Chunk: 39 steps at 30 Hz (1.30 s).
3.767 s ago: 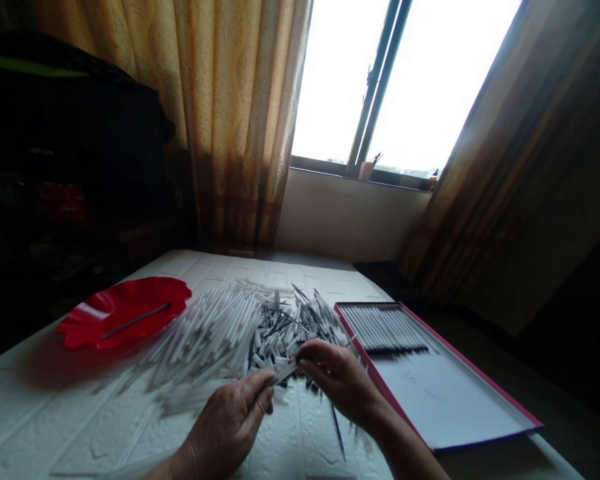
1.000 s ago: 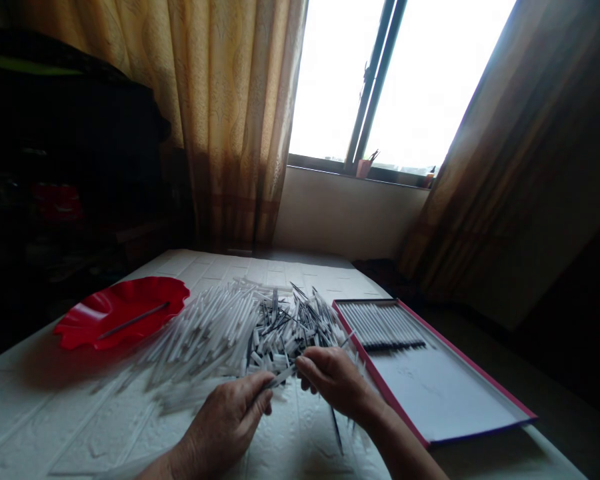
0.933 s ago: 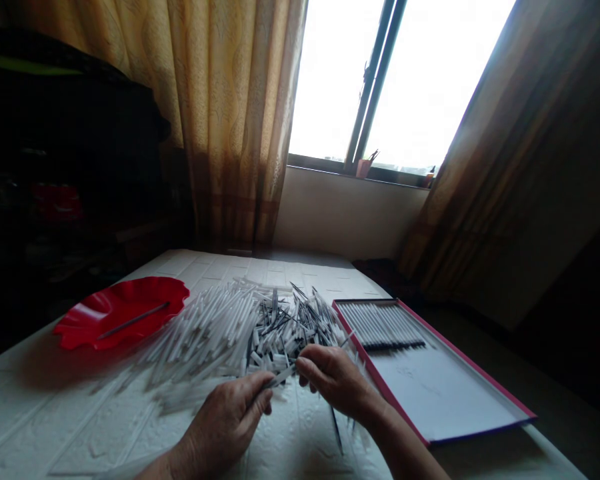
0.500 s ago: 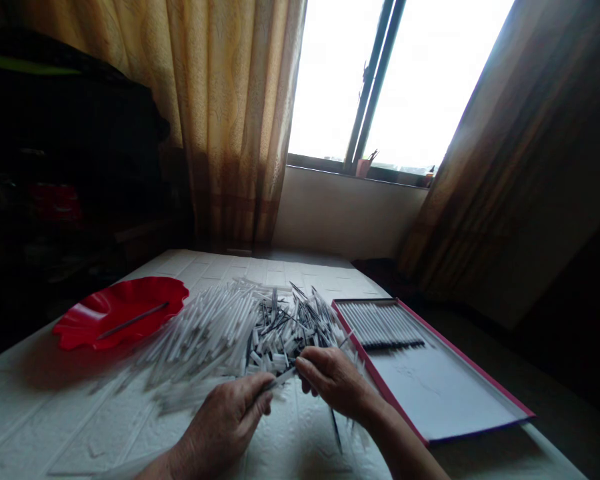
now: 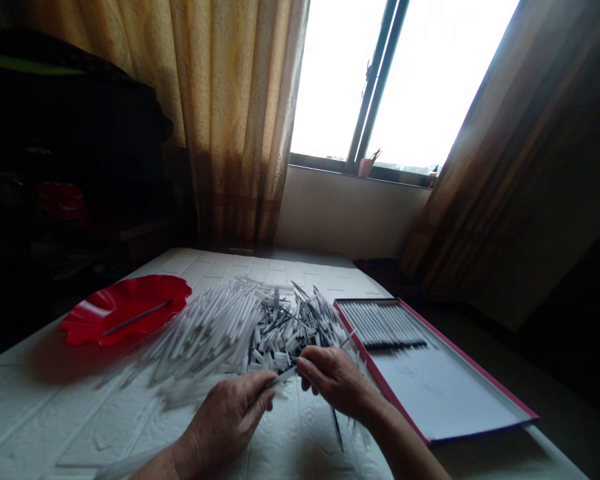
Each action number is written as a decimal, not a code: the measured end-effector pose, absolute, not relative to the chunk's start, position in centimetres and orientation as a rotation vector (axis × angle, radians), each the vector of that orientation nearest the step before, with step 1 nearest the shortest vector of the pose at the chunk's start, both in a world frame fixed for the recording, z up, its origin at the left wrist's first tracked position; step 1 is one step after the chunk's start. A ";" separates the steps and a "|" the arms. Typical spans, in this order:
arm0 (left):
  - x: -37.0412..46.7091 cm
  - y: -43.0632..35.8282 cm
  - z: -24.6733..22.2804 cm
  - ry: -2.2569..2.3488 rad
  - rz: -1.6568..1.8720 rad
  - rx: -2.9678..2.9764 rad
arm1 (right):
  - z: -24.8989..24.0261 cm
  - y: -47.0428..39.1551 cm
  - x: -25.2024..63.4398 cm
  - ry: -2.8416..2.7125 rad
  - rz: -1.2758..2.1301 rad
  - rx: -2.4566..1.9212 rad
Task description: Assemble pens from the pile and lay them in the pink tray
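Note:
My left hand [image 5: 233,410] is closed round a whitish pen [image 5: 285,376], which slants up to the right between both hands. At its other end the fingers of my right hand [image 5: 333,373] pinch it; their grip hides the tip. Just beyond the hands lies a heap of small white and black pen parts [image 5: 280,340], with thin dark refills [image 5: 307,308] at its back. Long white pen barrels [image 5: 210,320] are piled to the left of that heap. One dark, thin stick [image 5: 337,427] lies below my right wrist.
On the right, a shallow red-edged box [image 5: 460,397] holds a row of white pens with black ends [image 5: 385,323]. A red wavy-rimmed dish [image 5: 95,317] at the left has one dark stick [image 5: 137,317] in it. Curtains and a window stand behind the white table [image 5: 100,427].
The whole view has shifted slightly, so the dish and box appear a little further right. Both hands keep the same hold on the pen.

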State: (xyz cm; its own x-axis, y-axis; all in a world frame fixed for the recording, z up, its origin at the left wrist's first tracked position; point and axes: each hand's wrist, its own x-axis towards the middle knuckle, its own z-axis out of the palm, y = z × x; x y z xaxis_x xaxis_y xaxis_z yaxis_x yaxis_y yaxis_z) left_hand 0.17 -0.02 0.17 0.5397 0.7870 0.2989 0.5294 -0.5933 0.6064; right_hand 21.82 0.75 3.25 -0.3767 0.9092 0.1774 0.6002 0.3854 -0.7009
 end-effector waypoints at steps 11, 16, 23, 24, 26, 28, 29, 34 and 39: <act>-0.1 -0.1 0.5 1.137 0.809 2.255 | 3.7 0.6 22.1 -2.109 0.740 -1.290; -0.7 0.6 1.2 1.185 0.977 2.079 | 3.5 1.2 24.1 -2.009 0.800 -1.307; -1.1 2.0 1.9 1.066 1.092 1.525 | 3.5 1.5 25.5 -1.851 1.146 -1.223; -1.1 2.1 1.9 1.048 1.095 1.481 | 3.4 1.5 25.4 -1.847 1.173 -1.212; -1.0 2.2 1.9 1.016 1.110 1.399 | 3.1 1.4 25.1 -1.857 1.203 -1.198; -1.0 2.1 2.0 0.987 1.129 1.335 | 2.8 1.2 24.5 -1.886 1.219 -1.203; -0.9 2.0 2.1 0.974 1.136 1.308 | 2.7 1.1 24.1 -1.904 1.222 -1.214; -0.8 1.3 2.2 0.924 1.163 1.255 | 2.9 0.0 21.2 -2.095 1.161 -1.260; -0.5 1.0 2.0 0.908 1.165 1.251 | 3.0 -0.7 19.4 -2.228 1.249 -1.206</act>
